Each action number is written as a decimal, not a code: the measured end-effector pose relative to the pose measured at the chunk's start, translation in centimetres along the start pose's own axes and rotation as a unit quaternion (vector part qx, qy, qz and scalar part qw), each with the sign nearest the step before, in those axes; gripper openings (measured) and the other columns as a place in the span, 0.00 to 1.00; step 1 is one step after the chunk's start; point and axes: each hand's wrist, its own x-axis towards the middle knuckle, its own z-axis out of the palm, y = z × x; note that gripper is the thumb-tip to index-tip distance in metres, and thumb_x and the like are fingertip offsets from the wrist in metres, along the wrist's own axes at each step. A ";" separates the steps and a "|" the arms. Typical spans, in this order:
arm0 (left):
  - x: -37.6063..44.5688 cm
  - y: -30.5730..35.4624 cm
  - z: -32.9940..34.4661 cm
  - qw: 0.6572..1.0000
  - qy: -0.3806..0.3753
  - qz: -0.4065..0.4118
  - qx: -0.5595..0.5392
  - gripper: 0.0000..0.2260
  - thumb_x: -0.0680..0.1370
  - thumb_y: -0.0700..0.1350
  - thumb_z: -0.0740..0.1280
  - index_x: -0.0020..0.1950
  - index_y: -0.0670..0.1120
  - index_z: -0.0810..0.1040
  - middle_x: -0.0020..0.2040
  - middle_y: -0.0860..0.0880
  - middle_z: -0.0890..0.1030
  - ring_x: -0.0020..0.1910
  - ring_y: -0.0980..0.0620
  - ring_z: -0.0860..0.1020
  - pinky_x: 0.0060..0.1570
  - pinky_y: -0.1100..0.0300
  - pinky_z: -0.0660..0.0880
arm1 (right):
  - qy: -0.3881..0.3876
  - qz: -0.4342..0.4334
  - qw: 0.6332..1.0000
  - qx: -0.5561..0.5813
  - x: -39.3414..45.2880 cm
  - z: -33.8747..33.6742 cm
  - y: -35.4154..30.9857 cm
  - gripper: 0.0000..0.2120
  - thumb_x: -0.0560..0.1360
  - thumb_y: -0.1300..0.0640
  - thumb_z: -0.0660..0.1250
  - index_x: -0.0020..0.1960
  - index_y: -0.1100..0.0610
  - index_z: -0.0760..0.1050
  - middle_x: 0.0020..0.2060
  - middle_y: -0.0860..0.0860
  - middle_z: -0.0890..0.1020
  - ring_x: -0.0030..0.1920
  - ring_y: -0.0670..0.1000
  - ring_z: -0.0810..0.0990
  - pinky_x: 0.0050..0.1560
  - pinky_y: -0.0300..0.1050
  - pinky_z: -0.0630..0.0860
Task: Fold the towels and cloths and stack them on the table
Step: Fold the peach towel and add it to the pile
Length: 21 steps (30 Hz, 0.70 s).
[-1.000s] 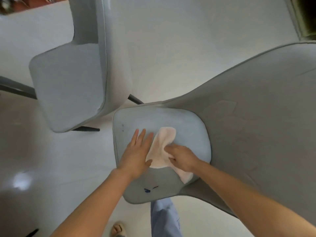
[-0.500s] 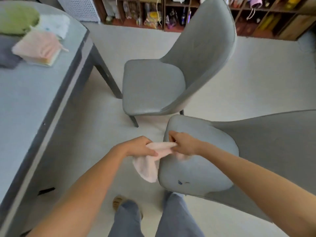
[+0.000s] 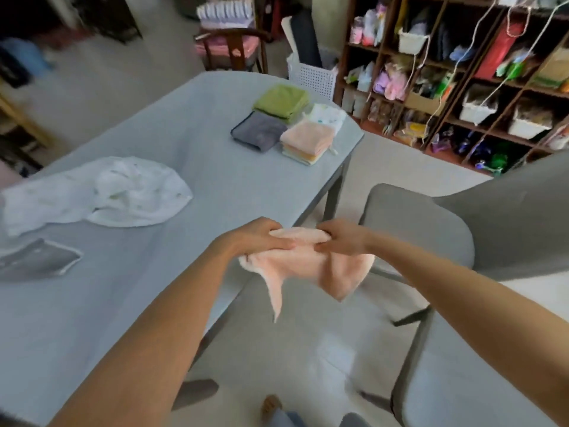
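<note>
A small pink cloth (image 3: 311,266) hangs in the air beside the grey table's (image 3: 191,217) right edge. My left hand (image 3: 261,237) grips its top left part and my right hand (image 3: 341,238) pinches its top right part, so it droops below them. On the table's far end lie folded cloths: a pink stack (image 3: 306,141), a dark grey one (image 3: 258,131), a green one (image 3: 281,101) and a white patterned one (image 3: 328,117). An unfolded white cloth (image 3: 101,192) lies crumpled at the left.
A grey chair (image 3: 431,229) stands right of the table, and another chair seat (image 3: 480,386) is at the lower right. A dark flat object (image 3: 37,260) lies at the table's left. Cluttered shelves (image 3: 462,72) and a white basket (image 3: 311,75) stand behind.
I lifted the pink cloth off the chair seat with both hands and turned toward the table. The cloth now hangs beside the table edge.
</note>
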 end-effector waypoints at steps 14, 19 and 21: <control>-4.9 -11.4 -13.5 0.968 0.120 -0.182 0.127 0.15 0.71 0.52 0.72 0.55 0.49 0.78 0.54 0.50 0.79 0.52 0.47 0.78 0.51 0.54 0.74 | -0.201 -0.108 0.960 -0.165 19.8 -4.4 -16.9 0.10 0.69 0.53 0.71 0.48 0.54 0.77 0.45 0.49 0.82 0.45 0.52 0.81 0.46 0.46 0.77; -2.3 -13.0 -16.6 0.871 0.313 -0.272 0.263 0.11 0.76 0.38 0.63 0.57 0.48 0.77 0.53 0.47 0.80 0.52 0.46 0.79 0.40 0.59 0.67 | 0.036 -0.227 0.927 -0.295 27.1 -7.2 -19.1 0.06 0.75 0.61 0.57 0.51 0.56 0.65 0.47 0.56 0.79 0.47 0.59 0.76 0.39 0.47 0.66; -1.8 -12.1 -18.4 0.835 0.358 -0.292 0.299 0.11 0.76 0.37 0.62 0.56 0.47 0.75 0.51 0.48 0.80 0.51 0.46 0.79 0.38 0.58 0.65 | 0.098 -0.261 0.911 -0.303 28.9 -9.2 -19.6 0.11 0.74 0.64 0.56 0.55 0.57 0.64 0.44 0.56 0.79 0.43 0.60 0.78 0.36 0.47 0.65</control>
